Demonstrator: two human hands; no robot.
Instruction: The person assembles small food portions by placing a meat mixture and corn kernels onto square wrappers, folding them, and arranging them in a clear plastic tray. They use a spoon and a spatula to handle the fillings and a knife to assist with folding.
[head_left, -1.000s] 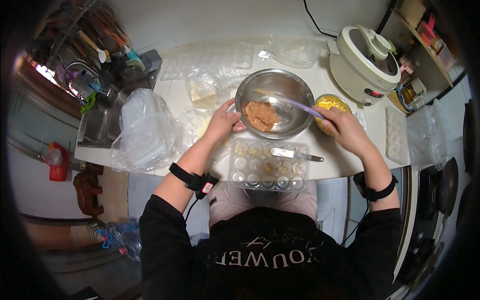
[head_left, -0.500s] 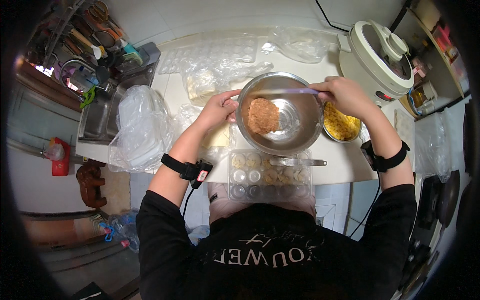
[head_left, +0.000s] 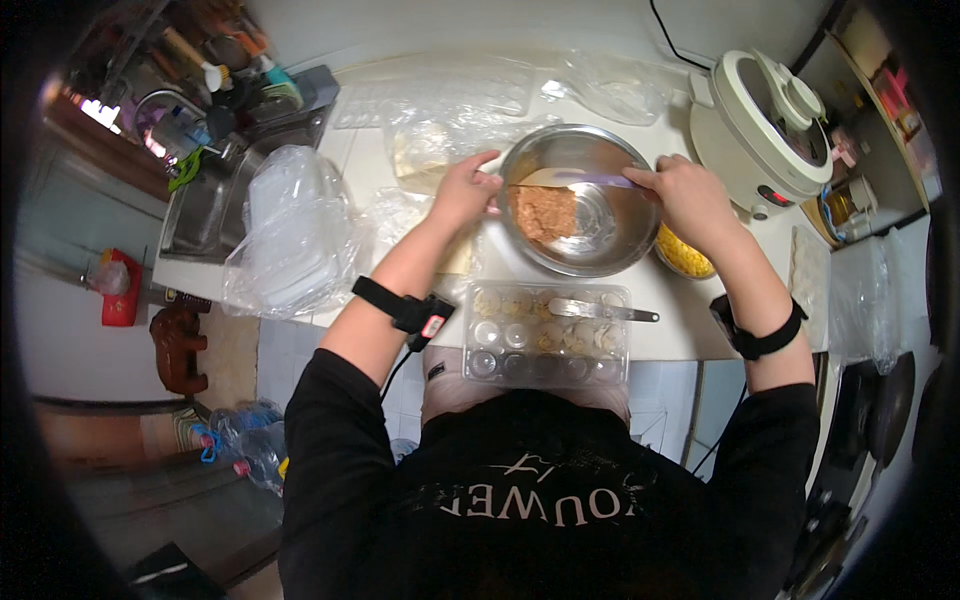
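Note:
A metal mixing bowl (head_left: 615, 252) stands on the counter with a mound of pinkish-brown minced filling (head_left: 543, 214) in its left part. At the bowl's left rim, my left hand (head_left: 463, 194) grips the edge. My right hand (head_left: 692, 203) is closed around the purple handle of a spatula (head_left: 600, 181); its pale blade lies across the far edge of the filling. In front of the bowl is a clear tray with round wells (head_left: 548, 372), several holding small pale dumplings. A flat metal filling spreader (head_left: 600, 310) rests on top of that tray.
Yellow corn kernels (head_left: 686, 253) fill a bowl beside my right forearm. A white cooker (head_left: 765, 130) stands at the back right. Bagged wrappers (head_left: 428, 155) and bagged white containers (head_left: 295, 230) lie to the left, near the sink (head_left: 205, 205).
The spatula blade has come down onto the filling, which now looks flatter and more spread. The view has shifted slightly, and both hands stay at the bowl.

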